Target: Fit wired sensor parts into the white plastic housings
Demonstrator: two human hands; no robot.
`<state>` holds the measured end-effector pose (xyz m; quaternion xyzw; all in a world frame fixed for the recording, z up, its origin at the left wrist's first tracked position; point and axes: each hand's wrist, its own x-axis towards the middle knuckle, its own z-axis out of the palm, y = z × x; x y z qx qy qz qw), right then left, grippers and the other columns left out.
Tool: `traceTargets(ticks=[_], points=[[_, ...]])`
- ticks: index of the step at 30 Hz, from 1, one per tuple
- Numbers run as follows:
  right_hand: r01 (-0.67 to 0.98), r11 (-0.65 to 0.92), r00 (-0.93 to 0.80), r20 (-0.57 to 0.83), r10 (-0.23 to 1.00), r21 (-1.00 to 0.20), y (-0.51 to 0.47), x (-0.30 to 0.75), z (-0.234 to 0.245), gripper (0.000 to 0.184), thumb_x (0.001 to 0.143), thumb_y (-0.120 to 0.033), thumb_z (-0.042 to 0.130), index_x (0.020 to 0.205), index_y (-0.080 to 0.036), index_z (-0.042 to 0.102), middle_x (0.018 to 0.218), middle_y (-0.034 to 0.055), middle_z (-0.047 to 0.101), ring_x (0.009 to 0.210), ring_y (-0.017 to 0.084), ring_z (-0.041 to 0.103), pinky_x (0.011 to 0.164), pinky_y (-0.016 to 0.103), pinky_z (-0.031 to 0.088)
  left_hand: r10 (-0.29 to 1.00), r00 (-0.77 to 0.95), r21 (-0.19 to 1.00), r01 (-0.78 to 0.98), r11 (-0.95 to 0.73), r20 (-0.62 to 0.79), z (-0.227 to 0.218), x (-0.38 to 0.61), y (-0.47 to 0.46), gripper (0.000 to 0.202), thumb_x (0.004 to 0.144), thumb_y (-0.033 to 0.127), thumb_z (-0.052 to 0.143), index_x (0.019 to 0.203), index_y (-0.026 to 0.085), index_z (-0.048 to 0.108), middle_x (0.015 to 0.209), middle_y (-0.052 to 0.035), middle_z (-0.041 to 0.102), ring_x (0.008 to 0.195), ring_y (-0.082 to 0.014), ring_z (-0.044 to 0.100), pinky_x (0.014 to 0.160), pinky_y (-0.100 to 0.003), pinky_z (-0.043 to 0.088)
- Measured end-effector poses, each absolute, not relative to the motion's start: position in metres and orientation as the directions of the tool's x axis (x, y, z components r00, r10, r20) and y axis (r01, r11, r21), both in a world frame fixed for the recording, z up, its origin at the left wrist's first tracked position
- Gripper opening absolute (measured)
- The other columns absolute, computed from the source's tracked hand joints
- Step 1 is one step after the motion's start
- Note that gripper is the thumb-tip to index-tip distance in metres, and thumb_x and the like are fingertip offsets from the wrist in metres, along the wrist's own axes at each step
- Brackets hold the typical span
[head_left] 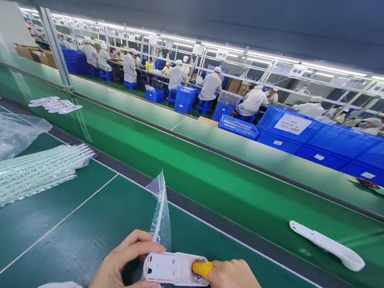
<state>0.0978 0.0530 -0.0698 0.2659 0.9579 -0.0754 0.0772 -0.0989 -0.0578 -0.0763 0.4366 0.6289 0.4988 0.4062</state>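
Observation:
My left hand (pixel 126 266) is closed on the left end of a white plastic housing (pixel 161 267), thumb below and fingers above. The housing has small slots and a rounded hollow at its right end. Closed round that right end is my right hand (pixel 238 285); a yellow finger cot (pixel 201 269) on one finger presses into the hollow. Behind the housing a clear plastic film (pixel 162 219) stands up in a narrow point from near my left fingers. Whether the film is gripped too, I cannot tell.
At left lie clear plastic sleeves (pixel 29 176) and a crumpled clear bag (pixel 1 141). A long white handle-shaped part (pixel 326 245) rests on the green belt (pixel 242 193), with flat white pieces (pixel 56 104) farther left. Blue bins (pixel 284 127) and seated co-workers are beyond.

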Motion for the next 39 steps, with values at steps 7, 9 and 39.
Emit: traceTargets(ticks=[7, 9, 39], points=[[0.517, 0.843, -0.852, -0.184, 0.490, -0.150, 0.054, 0.104, -0.061, 0.026, 0.078, -0.009, 0.039, 0.066, -0.022, 0.058, 0.062, -0.0019, 0.064, 0.049, 0.012, 0.053, 0.046, 0.024, 0.025, 0.945, -0.318, 0.974, 0.176, 0.141, -0.079, -0.075, -0.100, -0.057, 0.021, 0.058, 0.030, 0.072, 0.079, 0.027, 0.071, 0.092, -0.0039, 0.055, 0.081, -0.0220, 0.055, 0.070, -0.029, 0.046], [0.513, 0.839, -0.858, -0.137, 0.495, -0.181, 0.055, 0.106, -0.062, 0.026, 0.077, -0.008, 0.039, 0.066, -0.022, 0.058, 0.060, -0.0024, 0.062, 0.048, 0.010, 0.051, 0.047, 0.022, 0.027, 0.947, -0.313, 0.974, 0.182, 0.134, -0.072, -0.076, -0.100, -0.057, 0.022, 0.058, 0.031, 0.072, 0.080, 0.028, 0.071, 0.092, -0.0039, 0.055, 0.082, -0.0223, 0.055, 0.070, -0.029, 0.046], [0.468, 0.759, -0.816, 0.109, 0.568, -0.453, 0.066, 0.107, -0.070, 0.027, 0.077, -0.014, 0.052, 0.101, -0.025, 0.047, 0.103, 0.0012, 0.060, 0.094, 0.018, 0.055, 0.082, 0.035, 0.045, 0.943, -0.325, 0.942, 0.291, 0.169, -0.068, -0.081, -0.100, -0.054, 0.020, 0.063, 0.025, 0.067, 0.083, 0.025, 0.068, 0.087, -0.0034, 0.061, 0.077, -0.0207, 0.057, 0.065, -0.028, 0.045]])
